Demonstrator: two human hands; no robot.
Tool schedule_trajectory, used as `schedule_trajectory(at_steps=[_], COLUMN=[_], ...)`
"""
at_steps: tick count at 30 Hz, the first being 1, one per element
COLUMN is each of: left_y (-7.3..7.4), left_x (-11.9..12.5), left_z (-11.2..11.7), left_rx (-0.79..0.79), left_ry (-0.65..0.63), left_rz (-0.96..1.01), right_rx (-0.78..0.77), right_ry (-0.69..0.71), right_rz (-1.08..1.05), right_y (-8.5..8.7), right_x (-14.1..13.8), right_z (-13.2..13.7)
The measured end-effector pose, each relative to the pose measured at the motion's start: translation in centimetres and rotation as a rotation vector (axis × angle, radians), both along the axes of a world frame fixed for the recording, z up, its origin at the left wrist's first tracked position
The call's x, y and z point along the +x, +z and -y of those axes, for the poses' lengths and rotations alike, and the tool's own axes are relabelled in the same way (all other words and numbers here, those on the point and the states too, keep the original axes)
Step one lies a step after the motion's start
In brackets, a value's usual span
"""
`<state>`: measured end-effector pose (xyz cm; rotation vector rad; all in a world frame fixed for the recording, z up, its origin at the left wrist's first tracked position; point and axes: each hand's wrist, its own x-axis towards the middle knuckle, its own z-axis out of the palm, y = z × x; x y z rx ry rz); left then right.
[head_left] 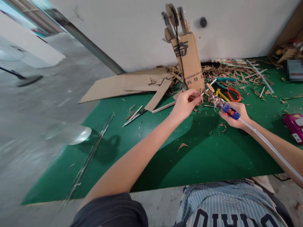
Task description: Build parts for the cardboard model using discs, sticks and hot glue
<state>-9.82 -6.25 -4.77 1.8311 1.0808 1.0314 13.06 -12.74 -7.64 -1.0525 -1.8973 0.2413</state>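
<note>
Between the thumb and fingers of my left hand (188, 102) is a thin wooden stick (213, 82), which carries a small cardboard disc (210, 88). My right hand (238, 115) is wrapped round a blue hot glue gun (230, 112). A long clear glue stick (267, 141) runs out of the gun's back along my right forearm. The gun's front is covered in scraps, and its nozzle points at the stick, close to the disc. Whether they touch I cannot tell. Just behind my left hand stands a tall cardboard build (191, 60) with round pieces and a black cord at its top.
Pliers with teal handles (224, 79) and others with red and yellow handles (233, 94) lie behind the gun. Cardboard scraps (227, 71) heap along the wall. Left are a flat cardboard sheet (113, 84), clear glue sticks (91, 154) and a pen-like tool (134, 118). A magenta power strip (294, 126) sits right.
</note>
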Motion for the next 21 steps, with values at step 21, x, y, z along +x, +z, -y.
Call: schedule_trajectory(at_steps=[21], left_y=[-0.15], left_x=[0.07], left_z=[-0.01], left_rx=[-0.016], left_ry=[0.002], left_rz=[0.001], right_rx=[-0.019], right_ry=[-0.002], right_rz=[-0.043], right_y=[-0.04], right_x=[-0.01], right_z=[-0.04])
